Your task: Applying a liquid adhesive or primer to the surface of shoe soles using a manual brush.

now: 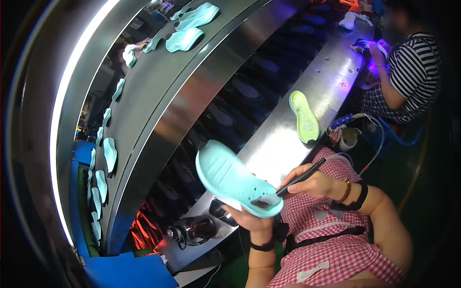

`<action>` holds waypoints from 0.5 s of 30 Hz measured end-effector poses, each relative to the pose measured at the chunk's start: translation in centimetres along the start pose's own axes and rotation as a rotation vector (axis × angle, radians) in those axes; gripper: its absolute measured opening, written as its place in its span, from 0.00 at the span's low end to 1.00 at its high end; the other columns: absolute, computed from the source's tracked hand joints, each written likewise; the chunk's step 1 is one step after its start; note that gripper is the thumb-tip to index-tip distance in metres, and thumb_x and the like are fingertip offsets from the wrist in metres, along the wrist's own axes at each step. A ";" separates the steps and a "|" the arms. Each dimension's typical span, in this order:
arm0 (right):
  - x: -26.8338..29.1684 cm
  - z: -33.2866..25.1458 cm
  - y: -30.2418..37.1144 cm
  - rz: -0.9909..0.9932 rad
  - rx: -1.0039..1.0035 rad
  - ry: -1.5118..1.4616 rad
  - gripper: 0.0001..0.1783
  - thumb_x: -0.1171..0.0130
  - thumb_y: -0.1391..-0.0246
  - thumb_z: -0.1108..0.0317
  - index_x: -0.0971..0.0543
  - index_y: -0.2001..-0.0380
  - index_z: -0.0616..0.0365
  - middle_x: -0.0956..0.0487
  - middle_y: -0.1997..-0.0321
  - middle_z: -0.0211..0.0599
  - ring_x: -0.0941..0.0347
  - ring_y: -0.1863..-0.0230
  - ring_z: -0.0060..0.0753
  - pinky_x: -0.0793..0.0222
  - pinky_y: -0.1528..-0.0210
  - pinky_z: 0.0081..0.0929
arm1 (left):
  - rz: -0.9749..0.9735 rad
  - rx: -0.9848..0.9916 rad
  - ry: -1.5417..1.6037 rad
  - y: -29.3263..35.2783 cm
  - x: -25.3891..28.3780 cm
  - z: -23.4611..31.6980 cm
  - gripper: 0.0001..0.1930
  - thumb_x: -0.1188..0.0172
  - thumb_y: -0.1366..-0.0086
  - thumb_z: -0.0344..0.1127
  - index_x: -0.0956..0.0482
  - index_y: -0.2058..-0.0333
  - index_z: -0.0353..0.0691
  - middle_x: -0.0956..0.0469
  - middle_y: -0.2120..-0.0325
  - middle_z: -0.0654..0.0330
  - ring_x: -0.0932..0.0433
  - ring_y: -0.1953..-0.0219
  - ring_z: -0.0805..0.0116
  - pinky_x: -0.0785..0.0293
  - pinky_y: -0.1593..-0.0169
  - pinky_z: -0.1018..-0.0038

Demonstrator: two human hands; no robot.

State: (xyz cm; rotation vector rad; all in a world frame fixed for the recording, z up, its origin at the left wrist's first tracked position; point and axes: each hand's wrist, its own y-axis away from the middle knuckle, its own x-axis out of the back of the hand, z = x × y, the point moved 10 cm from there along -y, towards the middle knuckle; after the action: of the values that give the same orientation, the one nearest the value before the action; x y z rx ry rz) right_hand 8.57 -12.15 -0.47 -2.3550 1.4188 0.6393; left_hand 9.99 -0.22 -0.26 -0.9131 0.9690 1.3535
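A turquoise shoe sole [225, 173] is tilted in front of me with its hollow side up, raised over the metal bench. My left hand [252, 220] grips it from beneath at the near end; the sole covers part of the fingers. In my right hand [309, 185] is a black-handled brush [303, 176], held like a pen. Its flat, greyish tip touches the inside of the sole's near end, beside several small holes. A yellow-green sole [304, 117] lies on the metal bench [273, 139] farther off.
A curved conveyor belt [149, 86] at the left carries several turquoise soles [110, 153]. Dark racks of soles stand below it. A small pot [349, 139] with hoses hangs at the bench's right edge. Across the bench end, a person in a striped shirt [415, 62] handles a shoe part.
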 end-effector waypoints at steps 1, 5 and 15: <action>-0.2 0.0 0.1 0.051 0.002 -0.037 0.15 0.42 0.53 0.72 0.25 0.58 0.60 0.22 0.63 0.41 0.26 0.61 0.30 0.29 0.57 0.25 | -0.032 0.023 -0.037 0.8 0.1 -1.0 0.34 0.61 0.41 0.61 0.42 0.44 0.40 0.33 0.52 0.49 0.32 0.52 0.49 0.34 0.51 0.53; -2.4 -3.1 0.9 -0.148 0.124 0.535 0.12 0.42 0.54 0.75 0.22 0.63 0.62 0.21 0.66 0.39 0.26 0.65 0.24 0.30 0.62 0.18 | -0.251 0.283 -0.032 0.2 0.2 -2.1 0.31 0.61 0.39 0.56 0.41 0.45 0.37 0.33 0.53 0.46 0.32 0.52 0.50 0.31 0.53 0.56; -4.9 -5.7 1.9 -0.539 0.171 0.709 0.12 0.41 0.56 0.74 0.23 0.65 0.63 0.21 0.65 0.42 0.24 0.65 0.31 0.30 0.63 0.22 | -0.139 0.782 -0.199 1.5 2.7 -4.1 0.23 0.60 0.36 0.42 0.38 0.50 0.29 0.28 0.58 0.47 0.25 0.59 0.59 0.29 0.53 0.65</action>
State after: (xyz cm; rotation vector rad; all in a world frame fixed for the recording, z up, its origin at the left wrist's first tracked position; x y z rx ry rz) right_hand 6.02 -12.09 6.85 -2.7603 0.8999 -0.4828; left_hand 8.30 -3.05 -4.14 -0.2374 1.1277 0.8100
